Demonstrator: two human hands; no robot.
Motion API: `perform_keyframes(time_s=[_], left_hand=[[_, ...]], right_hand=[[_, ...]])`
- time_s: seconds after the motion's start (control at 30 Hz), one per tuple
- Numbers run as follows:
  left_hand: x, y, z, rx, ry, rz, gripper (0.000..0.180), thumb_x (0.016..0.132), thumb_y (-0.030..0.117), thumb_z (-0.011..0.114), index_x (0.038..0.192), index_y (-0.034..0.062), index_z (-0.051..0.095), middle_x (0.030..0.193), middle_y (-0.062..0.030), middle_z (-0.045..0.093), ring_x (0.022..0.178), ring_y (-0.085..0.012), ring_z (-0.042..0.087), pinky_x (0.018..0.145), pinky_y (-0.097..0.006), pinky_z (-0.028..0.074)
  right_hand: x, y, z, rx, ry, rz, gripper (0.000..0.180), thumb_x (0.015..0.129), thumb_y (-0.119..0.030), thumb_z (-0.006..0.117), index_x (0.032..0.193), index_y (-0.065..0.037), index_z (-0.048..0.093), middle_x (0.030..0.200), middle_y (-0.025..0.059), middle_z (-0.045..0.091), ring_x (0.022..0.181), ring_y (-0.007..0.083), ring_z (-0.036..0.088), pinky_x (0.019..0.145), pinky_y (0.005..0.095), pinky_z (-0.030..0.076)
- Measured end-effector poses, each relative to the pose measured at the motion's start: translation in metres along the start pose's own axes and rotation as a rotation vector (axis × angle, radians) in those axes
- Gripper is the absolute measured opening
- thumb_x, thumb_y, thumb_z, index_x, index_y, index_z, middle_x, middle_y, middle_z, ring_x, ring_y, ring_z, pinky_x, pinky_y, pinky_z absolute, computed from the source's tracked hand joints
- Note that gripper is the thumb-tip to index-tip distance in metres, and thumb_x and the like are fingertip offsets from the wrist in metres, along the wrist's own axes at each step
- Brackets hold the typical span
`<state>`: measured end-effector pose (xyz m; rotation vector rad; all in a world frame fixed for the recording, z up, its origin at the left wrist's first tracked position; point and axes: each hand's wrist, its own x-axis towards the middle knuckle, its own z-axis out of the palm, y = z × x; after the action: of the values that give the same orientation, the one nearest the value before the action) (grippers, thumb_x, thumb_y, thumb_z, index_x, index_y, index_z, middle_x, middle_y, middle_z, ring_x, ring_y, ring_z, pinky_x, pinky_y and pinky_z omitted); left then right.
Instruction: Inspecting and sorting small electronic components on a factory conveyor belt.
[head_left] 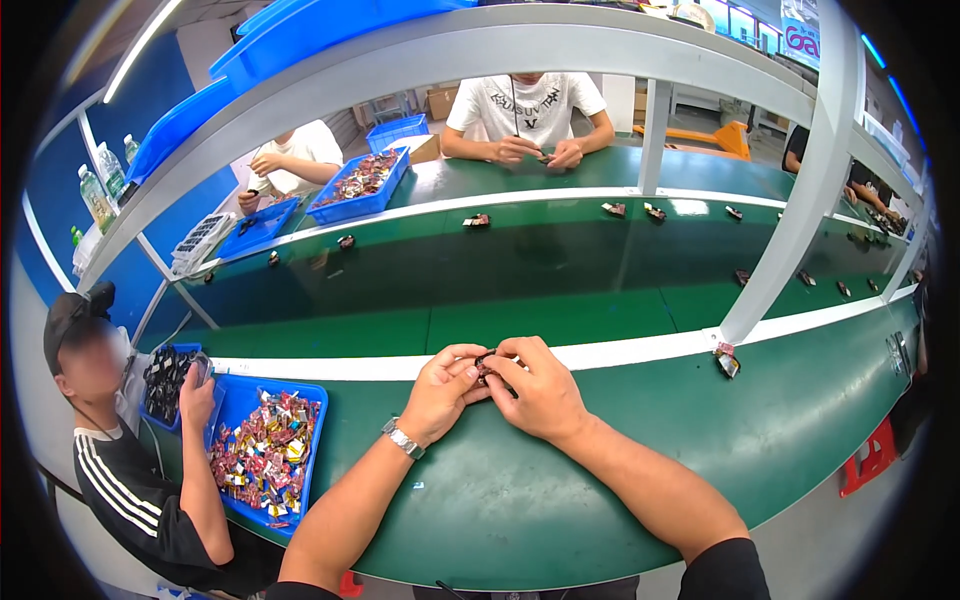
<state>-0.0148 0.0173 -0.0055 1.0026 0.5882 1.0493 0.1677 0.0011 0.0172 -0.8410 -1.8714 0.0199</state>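
Note:
Over the green worktop (pixel 620 480), my two hands meet around one small dark part (pixel 484 368), which shows a bit of reddish colour. My left hand (pixel 440 390), with a metal watch (pixel 403 438) at its wrist, pinches the part from the left. From the other side, the bent fingers of my right hand (pixel 540 392) close on it too. Fingers cover most of the part, so its exact kind cannot be made out. To the right, near the white rail, lies a small piece with a reddish board and a black body (pixel 727 362).
Left of my forearm stands a blue bin (pixel 318 440) of small reddish boards, beside a tray of black parts (pixel 170 385) and a seated person (pixel 130 480). Beyond the white rail (pixel 620 355), a green conveyor (pixel 560 260) carries several small pieces. A white post (pixel 790 240) rises at right.

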Motion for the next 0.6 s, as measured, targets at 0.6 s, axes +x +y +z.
perform_keyframes(time_s=[0.6], left_hand=[[0.011,-0.015,0.016,0.132,0.053,-0.032,0.027,0.100,0.008,0.052,0.126,0.0020,0.051,0.113,-0.0098,0.062,0.103,-0.0179,0.064,0.089,-0.033,0.057]], right_hand=[[-0.017,0.012,-0.003,-0.227,-0.069,0.112,0.010,0.079,-0.011,0.070,0.089,-0.008,0.070,0.100,0.0067,0.065,0.089,0.0239,0.065,0.070,0.0342,0.057]])
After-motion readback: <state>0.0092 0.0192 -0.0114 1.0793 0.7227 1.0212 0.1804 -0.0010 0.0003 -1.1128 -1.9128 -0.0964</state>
